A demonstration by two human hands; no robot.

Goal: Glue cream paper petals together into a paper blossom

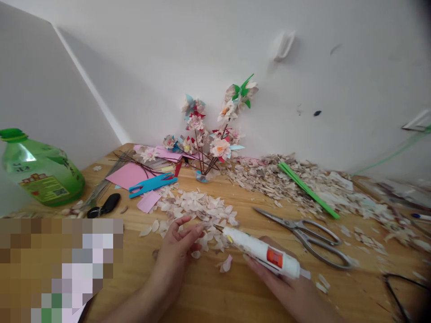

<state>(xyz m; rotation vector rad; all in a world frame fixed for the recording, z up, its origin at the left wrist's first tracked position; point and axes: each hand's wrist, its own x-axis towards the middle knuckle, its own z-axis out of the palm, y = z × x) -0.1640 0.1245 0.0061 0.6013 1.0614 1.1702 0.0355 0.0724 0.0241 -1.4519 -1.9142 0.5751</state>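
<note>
My right hand (pixel 286 289) is wrapped round a white hot glue gun (pixel 251 246) with an orange patch on its side. The gun's metal nozzle points left, close to the fingertips of my left hand (pixel 180 244). Between that thumb and fingers is a pale dried petal (pixel 207 225), partly hidden and hard to separate from the petals behind. Just beyond my hands a heap of pale petals (pixel 202 207) lies on the wooden table (pixel 198 291). One loose petal (pixel 226 264) rests below the nozzle. Metal scissors (pixel 299 229) lie partly open to the right of the gun.
Petal flowers on twigs (pixel 220 148) stand in a small clear holder (pixel 202 176) near the wall. Blue paper (pixel 153 185), pink paper (pixel 126 176) and a green bottle (pixel 43 168) are at left. A green strip (pixel 308 190) crosses a larger petal pile (pixel 266 172). Pixelation covers the lower left.
</note>
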